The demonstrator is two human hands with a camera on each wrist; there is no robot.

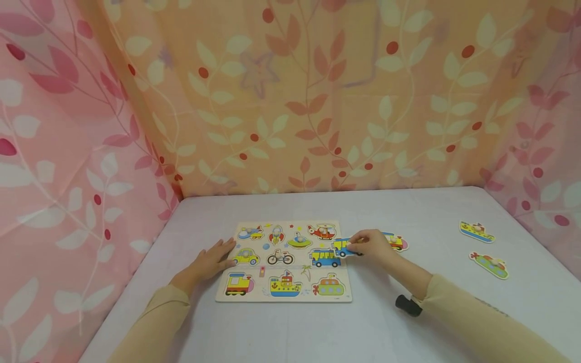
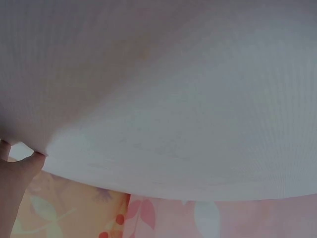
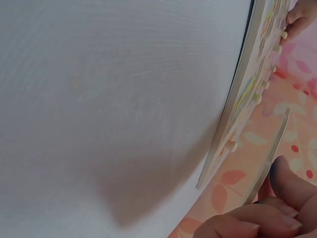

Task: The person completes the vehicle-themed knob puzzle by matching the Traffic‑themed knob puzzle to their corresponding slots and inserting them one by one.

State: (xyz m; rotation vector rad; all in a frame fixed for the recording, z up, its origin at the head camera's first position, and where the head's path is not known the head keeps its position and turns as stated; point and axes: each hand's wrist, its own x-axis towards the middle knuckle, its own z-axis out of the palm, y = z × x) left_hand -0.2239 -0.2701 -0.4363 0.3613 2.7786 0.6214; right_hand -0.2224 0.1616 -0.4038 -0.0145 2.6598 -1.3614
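A wooden peg puzzle board (image 1: 286, 298) printed with vehicles lies flat on the table. My right hand (image 1: 373, 247) pinches a blue and yellow bus piece (image 1: 341, 247) just over the board's right side, partly above the printed bus (image 1: 325, 258). The right wrist view shows that piece edge-on, held off the board between thumb and fingers (image 3: 247, 223). My left hand (image 1: 210, 259) rests at the board's left edge, fingers extended, near the yellow car piece (image 1: 245, 256). Knobbed pieces such as the helicopter (image 1: 322, 232) and bicycle (image 1: 280, 258) sit in the board.
A train piece (image 1: 398, 242) lies behind my right hand, partly hidden. Farther right on the white table (image 1: 308, 333) are a ship piece (image 1: 476, 232) and a submarine piece (image 1: 489, 265). A black object (image 1: 408, 305) is at my right wrist. Leaf-patterned curtains (image 1: 281, 101) surround the table.
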